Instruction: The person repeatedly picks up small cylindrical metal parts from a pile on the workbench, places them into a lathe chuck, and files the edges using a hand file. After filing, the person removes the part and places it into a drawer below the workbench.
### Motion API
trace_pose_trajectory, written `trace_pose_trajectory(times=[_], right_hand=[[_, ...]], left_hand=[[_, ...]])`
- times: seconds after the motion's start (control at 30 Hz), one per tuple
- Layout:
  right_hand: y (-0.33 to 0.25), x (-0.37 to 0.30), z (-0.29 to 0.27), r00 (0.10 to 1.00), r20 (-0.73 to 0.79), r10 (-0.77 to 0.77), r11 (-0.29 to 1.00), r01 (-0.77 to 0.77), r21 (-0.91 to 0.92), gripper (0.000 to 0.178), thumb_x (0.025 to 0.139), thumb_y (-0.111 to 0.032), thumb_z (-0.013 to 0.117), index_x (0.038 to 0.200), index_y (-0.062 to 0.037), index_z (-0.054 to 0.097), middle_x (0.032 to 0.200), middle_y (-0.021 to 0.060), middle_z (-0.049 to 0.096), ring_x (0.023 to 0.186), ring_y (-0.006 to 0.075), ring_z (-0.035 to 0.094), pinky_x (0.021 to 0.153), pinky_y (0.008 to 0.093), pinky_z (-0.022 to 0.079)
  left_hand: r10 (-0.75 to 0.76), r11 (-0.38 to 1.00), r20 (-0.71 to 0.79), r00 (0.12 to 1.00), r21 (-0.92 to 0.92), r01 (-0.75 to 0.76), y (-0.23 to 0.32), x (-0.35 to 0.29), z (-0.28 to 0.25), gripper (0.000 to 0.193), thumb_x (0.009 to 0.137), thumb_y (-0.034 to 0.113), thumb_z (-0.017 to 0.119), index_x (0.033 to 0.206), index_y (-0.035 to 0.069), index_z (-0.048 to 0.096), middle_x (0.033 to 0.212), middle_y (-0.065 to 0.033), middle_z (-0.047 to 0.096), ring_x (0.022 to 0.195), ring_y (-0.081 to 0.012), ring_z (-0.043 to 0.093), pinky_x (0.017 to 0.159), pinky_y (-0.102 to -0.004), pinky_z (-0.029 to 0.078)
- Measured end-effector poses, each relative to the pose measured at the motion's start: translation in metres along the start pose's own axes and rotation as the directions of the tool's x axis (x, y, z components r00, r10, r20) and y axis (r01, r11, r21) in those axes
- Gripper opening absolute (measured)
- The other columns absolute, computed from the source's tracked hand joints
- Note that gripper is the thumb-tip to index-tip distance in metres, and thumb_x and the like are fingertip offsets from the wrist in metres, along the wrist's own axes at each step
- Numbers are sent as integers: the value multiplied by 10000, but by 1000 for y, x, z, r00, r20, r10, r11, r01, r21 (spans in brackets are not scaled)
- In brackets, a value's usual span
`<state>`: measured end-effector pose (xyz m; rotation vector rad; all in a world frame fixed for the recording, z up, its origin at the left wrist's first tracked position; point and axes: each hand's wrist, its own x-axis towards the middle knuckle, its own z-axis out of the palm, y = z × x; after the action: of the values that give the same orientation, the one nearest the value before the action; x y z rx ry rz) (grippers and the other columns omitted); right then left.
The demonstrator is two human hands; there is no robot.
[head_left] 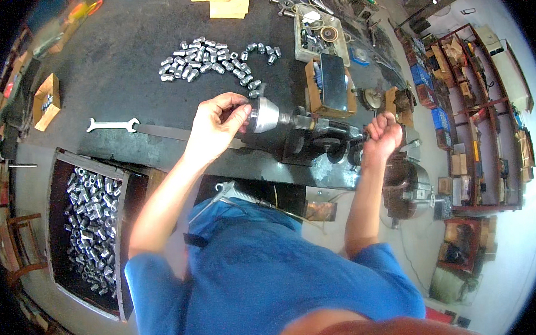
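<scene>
My left hand (220,124) is at the front of a silver cone-shaped chuck (265,115), thumb and fingers pinched together. Whatever is between them is hidden. The chuck sits on a dark bench-mounted spindle fixture (329,129) that runs to the right. Closed in a fist, my right hand (383,136) is at the fixture's far right end, around a handle that is mostly covered by the fingers. Beyond my left hand, a loose pile of shiny metal nuts (198,59) lies on the dark bench, with a few trailing toward the chuck.
An open-end wrench (113,125) lies left on the bench. A deep bin of nuts (92,231) stands at lower left. An air blow gun (228,192) hangs at the near edge. A phone (334,82) leans on a cardboard box; a vise (407,187) is at right.
</scene>
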<state>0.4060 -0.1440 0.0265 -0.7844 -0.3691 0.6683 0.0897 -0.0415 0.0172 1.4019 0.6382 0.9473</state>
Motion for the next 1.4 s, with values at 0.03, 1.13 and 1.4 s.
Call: trace_pose_trajectory(times=[0.03, 1.13, 1.4], right_hand=[[6, 7, 2, 999, -23, -33, 999, 32, -40, 114, 743, -112, 425, 746, -21, 494, 547, -7, 321, 440, 70, 242, 363, 190, 174], [34, 23, -11, 983, 14, -184, 929, 179, -325, 144, 791, -96, 440, 772, 15, 530, 560, 22, 435, 446, 89, 355, 375, 212, 262], [-7, -58, -14, 980, 83, -182, 976, 190, -108, 92, 774, -81, 402, 741, -64, 486, 575, -14, 339, 466, 55, 259, 376, 172, 168]], left_hand=[[12, 1000, -6, 1000, -10, -12, -1, 0, 1, 143, 825, 102, 534, 880, -30, 547, 705, -40, 559, 609, -87, 520, 563, -221, 433], [-148, 947, 31, 989, -283, 151, -1, 6, 0, 170, 808, 164, 559, 847, -2, 552, 641, -35, 539, 538, -82, 499, 478, -197, 410], [-189, 924, 2, 982, -339, 179, 5, 2, -1, 163, 807, 157, 557, 837, -3, 553, 629, -33, 528, 550, -91, 501, 491, -209, 413]])
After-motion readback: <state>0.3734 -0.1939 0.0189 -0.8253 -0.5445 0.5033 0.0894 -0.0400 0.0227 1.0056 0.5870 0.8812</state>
